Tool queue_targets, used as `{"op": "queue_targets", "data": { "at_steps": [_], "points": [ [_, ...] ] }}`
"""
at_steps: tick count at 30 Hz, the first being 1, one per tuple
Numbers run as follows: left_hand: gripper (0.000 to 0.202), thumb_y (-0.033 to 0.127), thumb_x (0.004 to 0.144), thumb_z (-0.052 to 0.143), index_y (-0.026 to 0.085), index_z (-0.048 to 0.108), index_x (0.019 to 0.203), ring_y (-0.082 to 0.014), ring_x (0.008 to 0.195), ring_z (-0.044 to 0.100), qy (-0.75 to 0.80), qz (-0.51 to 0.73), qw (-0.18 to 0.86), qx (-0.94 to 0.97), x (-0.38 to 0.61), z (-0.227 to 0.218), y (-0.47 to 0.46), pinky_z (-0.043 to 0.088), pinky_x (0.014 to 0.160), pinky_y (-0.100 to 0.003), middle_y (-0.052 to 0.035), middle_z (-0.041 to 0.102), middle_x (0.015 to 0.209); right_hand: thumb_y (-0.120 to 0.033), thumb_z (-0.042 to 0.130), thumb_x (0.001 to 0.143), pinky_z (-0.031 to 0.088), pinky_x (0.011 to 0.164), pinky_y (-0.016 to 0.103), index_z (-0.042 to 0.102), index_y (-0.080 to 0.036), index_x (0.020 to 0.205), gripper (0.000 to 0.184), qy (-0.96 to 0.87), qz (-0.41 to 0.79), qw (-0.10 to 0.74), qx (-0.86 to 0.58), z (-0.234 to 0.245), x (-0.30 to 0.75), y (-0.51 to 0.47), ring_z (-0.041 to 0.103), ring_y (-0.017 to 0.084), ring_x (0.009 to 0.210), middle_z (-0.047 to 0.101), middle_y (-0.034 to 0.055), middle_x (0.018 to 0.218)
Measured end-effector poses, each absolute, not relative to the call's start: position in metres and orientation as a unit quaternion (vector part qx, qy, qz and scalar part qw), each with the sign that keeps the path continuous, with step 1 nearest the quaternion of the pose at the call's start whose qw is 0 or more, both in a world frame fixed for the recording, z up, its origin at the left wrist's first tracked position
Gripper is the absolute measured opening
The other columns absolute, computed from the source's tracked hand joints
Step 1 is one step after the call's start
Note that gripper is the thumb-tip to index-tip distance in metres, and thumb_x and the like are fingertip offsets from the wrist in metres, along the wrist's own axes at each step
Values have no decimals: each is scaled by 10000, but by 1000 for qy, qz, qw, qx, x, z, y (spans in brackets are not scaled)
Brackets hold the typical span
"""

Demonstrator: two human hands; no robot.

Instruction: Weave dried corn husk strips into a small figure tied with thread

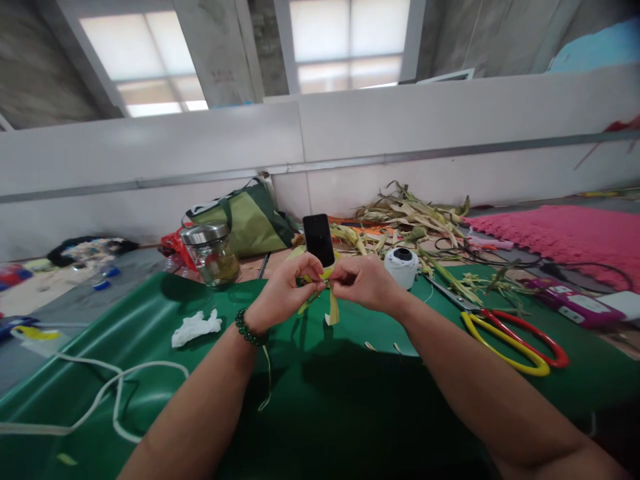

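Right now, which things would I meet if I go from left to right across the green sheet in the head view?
White cable, crumpled white tissue, left hand, right hand, red-and-yellow-handled scissors.

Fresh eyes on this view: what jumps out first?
Likely the large scissors with red and yellow handles, lying on the green mat at right. The bright pink fringed cloth at far right competes. In the middle, the left hand and right hand pinch a pale strip near a dark phone.
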State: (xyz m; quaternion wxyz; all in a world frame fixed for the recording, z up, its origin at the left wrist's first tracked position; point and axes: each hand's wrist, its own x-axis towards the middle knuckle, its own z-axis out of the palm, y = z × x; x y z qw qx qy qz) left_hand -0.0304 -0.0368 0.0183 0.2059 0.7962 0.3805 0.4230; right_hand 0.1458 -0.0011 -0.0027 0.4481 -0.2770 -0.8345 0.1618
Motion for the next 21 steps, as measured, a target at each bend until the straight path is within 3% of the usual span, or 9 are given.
{"op": "queue_targets", "data": {
  "at_steps": [5,9,11,16,21],
  "points": [
    [86,169,736,639,176,555,753,-129,703,565,387,477,113,781,-28,17,-39,453,666,-246,4,596,726,-222,601,611,377,426,194,628,-152,590,78,-712,375,504,-316,-2,136,0,502,84,430,576,-21,486],
    [101,199,732,653,178,558,759,-136,702,579,377,512,129,761,-29,16,-36,459,662,-248,-2,605,724,-289,618,580,415,409,214,612,-159,592,130,-634,497,508,-306,-1,132,1,489,85,384,584,-23,470],
    [153,239,726,678,178,568,812,-136,698,597,377,519,175,747,-29,15,-34,471,662,-245,-2,622,725,-306,608,613,405,409,214,608,-166,594,141,-655,450,532,-294,-2,132,-1,486,86,395,586,-18,479],
    [291,294,714,708,169,583,945,-142,704,630,399,501,285,713,-32,13,-30,475,643,-233,-1,656,713,-214,585,676,430,536,223,600,-189,582,98,-773,107,575,-244,-6,138,-5,520,91,504,610,-9,541],
    [344,236,731,683,158,591,1054,-161,742,647,425,467,253,733,-35,14,-31,483,707,-265,-12,683,737,-184,553,748,440,522,193,652,-174,713,106,-818,124,514,-227,-9,141,5,578,97,541,671,5,631]
  ]
}}
